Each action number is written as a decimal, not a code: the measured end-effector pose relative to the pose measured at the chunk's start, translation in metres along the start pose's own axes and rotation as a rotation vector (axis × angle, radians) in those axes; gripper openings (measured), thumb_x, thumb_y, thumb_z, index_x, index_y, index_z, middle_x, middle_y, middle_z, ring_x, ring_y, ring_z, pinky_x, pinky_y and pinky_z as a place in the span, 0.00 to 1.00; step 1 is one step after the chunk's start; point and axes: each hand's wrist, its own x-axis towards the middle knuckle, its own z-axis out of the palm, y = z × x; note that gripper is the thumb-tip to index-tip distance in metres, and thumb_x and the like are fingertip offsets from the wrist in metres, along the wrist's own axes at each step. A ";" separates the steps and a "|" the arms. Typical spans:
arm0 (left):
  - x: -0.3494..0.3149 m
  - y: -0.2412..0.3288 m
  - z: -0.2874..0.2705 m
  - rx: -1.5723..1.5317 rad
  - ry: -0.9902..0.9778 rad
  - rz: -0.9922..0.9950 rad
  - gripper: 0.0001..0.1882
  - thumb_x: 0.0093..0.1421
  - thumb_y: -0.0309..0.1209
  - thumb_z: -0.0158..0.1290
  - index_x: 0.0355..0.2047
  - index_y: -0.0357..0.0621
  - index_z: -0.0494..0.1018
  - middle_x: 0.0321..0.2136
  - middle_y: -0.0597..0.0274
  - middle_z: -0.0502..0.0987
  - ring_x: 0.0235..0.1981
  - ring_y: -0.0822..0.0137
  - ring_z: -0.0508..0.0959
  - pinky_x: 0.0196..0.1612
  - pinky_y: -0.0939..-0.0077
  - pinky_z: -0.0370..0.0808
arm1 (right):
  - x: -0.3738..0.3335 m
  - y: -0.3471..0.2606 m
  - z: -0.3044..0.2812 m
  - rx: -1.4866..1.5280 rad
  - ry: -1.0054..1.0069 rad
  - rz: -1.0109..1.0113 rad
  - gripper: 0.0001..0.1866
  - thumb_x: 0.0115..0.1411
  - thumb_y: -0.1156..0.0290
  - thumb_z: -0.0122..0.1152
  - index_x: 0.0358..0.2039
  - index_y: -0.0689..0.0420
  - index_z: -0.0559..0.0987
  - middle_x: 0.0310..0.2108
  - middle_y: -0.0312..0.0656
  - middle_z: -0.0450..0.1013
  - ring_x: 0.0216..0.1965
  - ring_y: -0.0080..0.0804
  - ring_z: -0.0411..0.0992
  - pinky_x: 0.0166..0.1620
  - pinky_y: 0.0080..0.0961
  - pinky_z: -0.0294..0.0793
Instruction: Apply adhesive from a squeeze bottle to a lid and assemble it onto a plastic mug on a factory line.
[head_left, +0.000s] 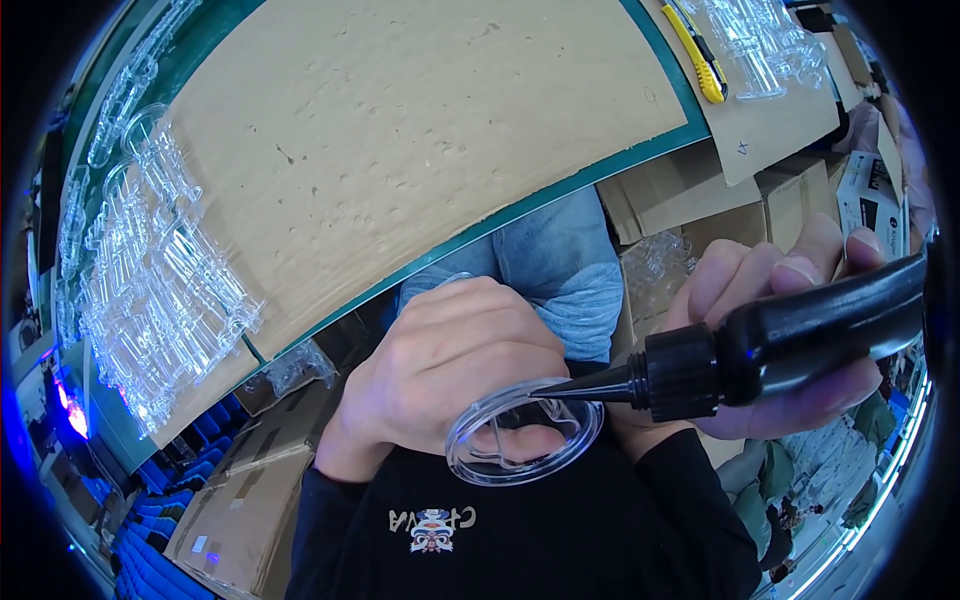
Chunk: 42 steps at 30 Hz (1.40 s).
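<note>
My left hand [455, 365] is closed around a clear plastic piece with a round, ring-like end [465, 455] facing me. Most of that piece is hidden behind the fingers, and a fingertip shows through the ring. In my right hand [740, 275] lies a black squeeze bottle [790, 350], tipped on its side with the fingers wrapped about it. Its narrow tapered nozzle [590, 387] points left and reaches over the ring's upper rim. Whether the tip touches the plastic I cannot tell.
A cardboard-covered table [430, 130] with a green edge spans the top. Several clear plastic pieces [165, 290] are heaped at its left, more [765, 45] at upper right beside a yellow box cutter [697, 55]. Cardboard boxes [250, 500] stand lower left, and an open carton [710, 225] right.
</note>
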 end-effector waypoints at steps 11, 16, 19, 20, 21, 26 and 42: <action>-0.002 -0.001 0.001 -0.005 0.036 0.002 0.13 0.44 0.32 0.66 0.28 0.40 0.76 0.26 0.62 0.76 0.26 0.64 0.75 0.32 0.73 0.72 | 0.003 -0.002 -0.007 0.092 -0.135 0.048 0.31 0.59 0.51 0.57 0.55 0.59 0.63 0.34 0.45 0.74 0.10 0.16 0.58 0.13 0.12 0.53; -0.003 -0.003 0.001 -0.023 0.051 -0.008 0.14 0.43 0.32 0.66 0.28 0.41 0.76 0.26 0.63 0.77 0.26 0.65 0.75 0.32 0.73 0.72 | 0.003 -0.003 -0.010 0.154 -0.201 0.080 0.31 0.59 0.51 0.58 0.55 0.59 0.64 0.34 0.44 0.74 0.09 0.16 0.58 0.12 0.12 0.53; -0.003 -0.003 0.001 -0.024 0.055 -0.006 0.14 0.43 0.32 0.67 0.28 0.41 0.76 0.26 0.63 0.77 0.26 0.65 0.75 0.32 0.74 0.71 | 0.005 -0.004 -0.017 0.117 -0.242 0.071 0.31 0.59 0.51 0.57 0.55 0.59 0.64 0.34 0.44 0.74 0.09 0.16 0.58 0.12 0.12 0.53; -0.003 -0.003 0.001 -0.025 0.058 -0.004 0.14 0.43 0.32 0.67 0.28 0.42 0.76 0.26 0.63 0.77 0.26 0.65 0.75 0.32 0.74 0.71 | 0.006 -0.005 -0.019 0.098 -0.263 0.067 0.31 0.59 0.51 0.57 0.55 0.59 0.64 0.34 0.44 0.74 0.09 0.16 0.58 0.12 0.12 0.54; -0.003 -0.004 0.001 -0.026 0.061 -0.003 0.14 0.42 0.32 0.67 0.28 0.42 0.76 0.25 0.63 0.77 0.25 0.65 0.75 0.32 0.74 0.71 | 0.007 -0.005 -0.020 0.080 -0.284 0.063 0.31 0.59 0.51 0.57 0.55 0.59 0.64 0.34 0.44 0.74 0.09 0.17 0.58 0.12 0.12 0.54; 0.000 -0.004 0.000 -0.035 0.078 0.010 0.15 0.42 0.32 0.67 0.28 0.42 0.76 0.25 0.64 0.77 0.25 0.66 0.75 0.32 0.74 0.71 | 0.010 -0.006 -0.021 0.072 -0.309 0.074 0.31 0.59 0.51 0.57 0.55 0.58 0.64 0.34 0.43 0.74 0.09 0.17 0.58 0.12 0.12 0.54; -0.005 -0.003 0.004 -0.060 0.134 -0.030 0.15 0.40 0.32 0.69 0.28 0.44 0.76 0.25 0.64 0.78 0.24 0.66 0.75 0.32 0.74 0.73 | 0.000 -0.005 -0.017 0.099 -0.078 0.142 0.30 0.60 0.53 0.58 0.56 0.58 0.62 0.36 0.44 0.73 0.11 0.18 0.60 0.14 0.13 0.57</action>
